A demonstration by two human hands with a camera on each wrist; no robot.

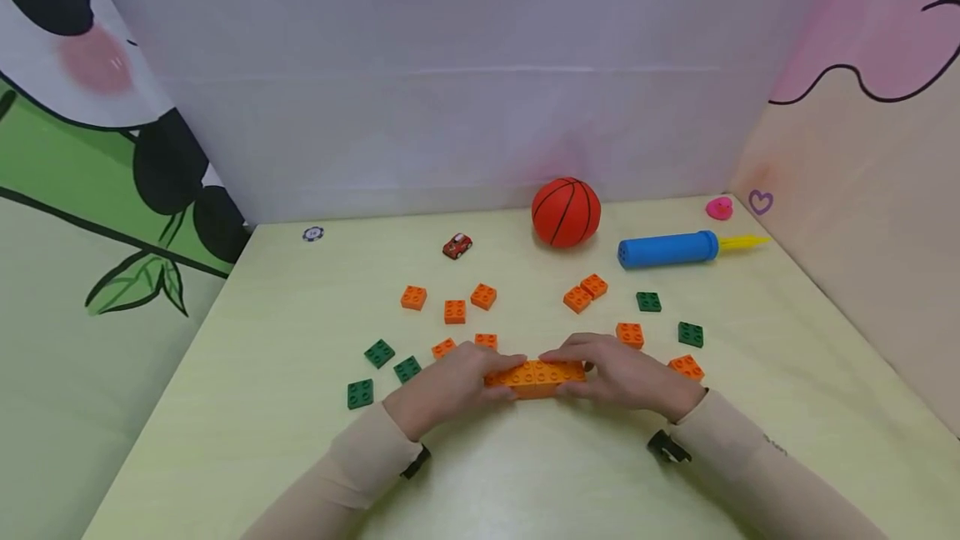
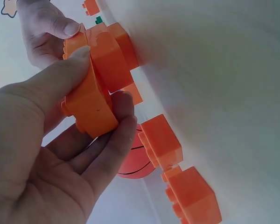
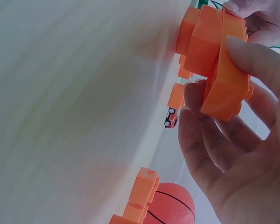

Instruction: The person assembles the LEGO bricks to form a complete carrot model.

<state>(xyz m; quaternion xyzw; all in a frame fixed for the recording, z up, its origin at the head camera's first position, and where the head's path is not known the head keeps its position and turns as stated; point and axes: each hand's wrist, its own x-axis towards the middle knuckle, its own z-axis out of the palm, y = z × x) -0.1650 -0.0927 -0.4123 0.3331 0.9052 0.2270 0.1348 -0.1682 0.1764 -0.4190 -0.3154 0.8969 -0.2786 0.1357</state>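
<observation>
- Both wrists in beige sleeves, low in the head view, each with a black strap/camera mount.
- Left hand (image 1: pixel 450 386) grips the left end of the long orange brick assembly (image 1: pixel 535 377); thumb on top, fingers curled under, per left wrist view (image 2: pixel 91 88).
- Right hand (image 1: pixel 622 377) grips the right end of the same assembly, fingers curled round it, thumb on top (image 3: pixel 221 70).
- Assembly sits near the front middle of the yellow-green table (image 1: pixel 525 473), between the two hands, studs up; looks stacked from several orange bricks. Cannot tell whether it touches the tabletop or is just above.
- Just left of the left hand: three green bricks (image 1: pixel 379 352), plus two orange bricks (image 1: pixel 443 347) right behind the fingers.
- Just right of the right hand: an orange brick (image 1: pixel 686 367); another orange one (image 1: pixel 630 334) behind the knuckles; green ones (image 1: pixel 691 334) further right.
- Mid table: loose orange bricks (image 1: pixel 454 311) on the left, an orange pair (image 1: pixel 585 292) touching each other on the right.
- Farther back: small red toy car (image 1: pixel 457 246), orange basketball (image 1: pixel 566 212), blue hand pump (image 1: pixel 667 249) with yellow nozzle lying on its side.
- Back edge: small dark token (image 1: pixel 312 233) at left, pink small object (image 1: pixel 719 208) in the right corner.
- Backdrop: panda print on left wall, white back wall.
</observation>
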